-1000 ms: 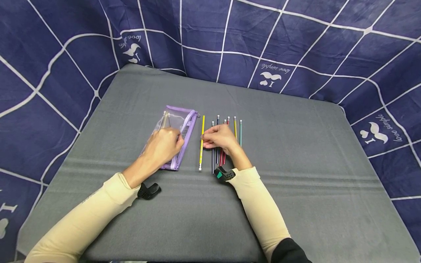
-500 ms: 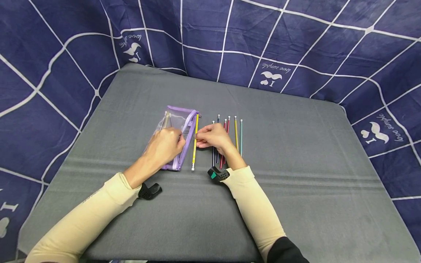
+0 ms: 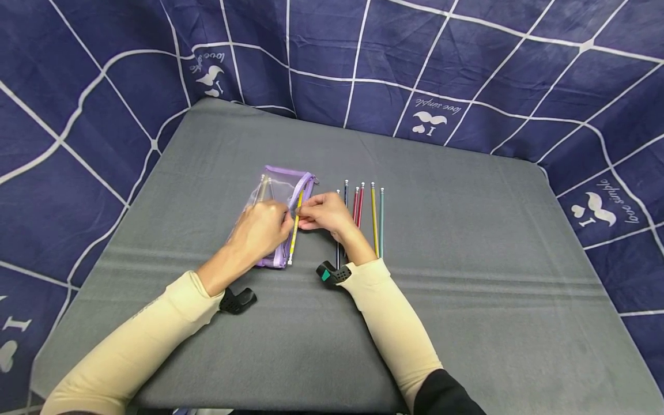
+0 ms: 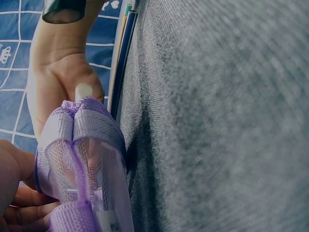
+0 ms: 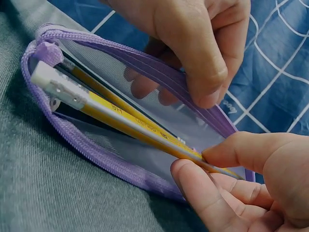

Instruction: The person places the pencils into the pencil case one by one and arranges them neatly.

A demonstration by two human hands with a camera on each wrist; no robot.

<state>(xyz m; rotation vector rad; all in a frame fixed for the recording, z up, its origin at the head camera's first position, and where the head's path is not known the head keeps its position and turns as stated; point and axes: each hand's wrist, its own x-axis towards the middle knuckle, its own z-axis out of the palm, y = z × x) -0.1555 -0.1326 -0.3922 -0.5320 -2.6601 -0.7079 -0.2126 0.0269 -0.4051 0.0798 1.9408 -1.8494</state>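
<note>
My left hand point(image 3: 259, 227) grips the upper edge of a clear mesh pencil pouch point(image 3: 280, 188) with purple zipper trim. In the right wrist view the pouch's mouth gapes, with other pencils inside it. My right hand point(image 3: 328, 216) pinches a yellow pencil point(image 5: 128, 121) between thumb and fingers. The pencil lies lengthwise along the mouth, its white eraser end towards the near end of the pouch. The left wrist view shows the pouch's purple end point(image 4: 96, 123) close up, with the pale eraser point(image 4: 84, 90) above it; the left fingers there are partly cut off.
Right of the pouch, several pencils lie side by side on the grey cloth-covered table point(image 3: 493, 259). Among them are a red pencil point(image 3: 361, 202), a yellow-gold pencil point(image 3: 374, 213) and a teal pencil point(image 3: 381, 222). My right forearm partly covers the row. A blue checked curtain point(image 3: 389, 52) hangs behind the table.
My right hand has carried the yellow pencil leftward from beside the pouch to its open mouth. My left hand has kept its grip on the pouch and stayed nearly still.
</note>
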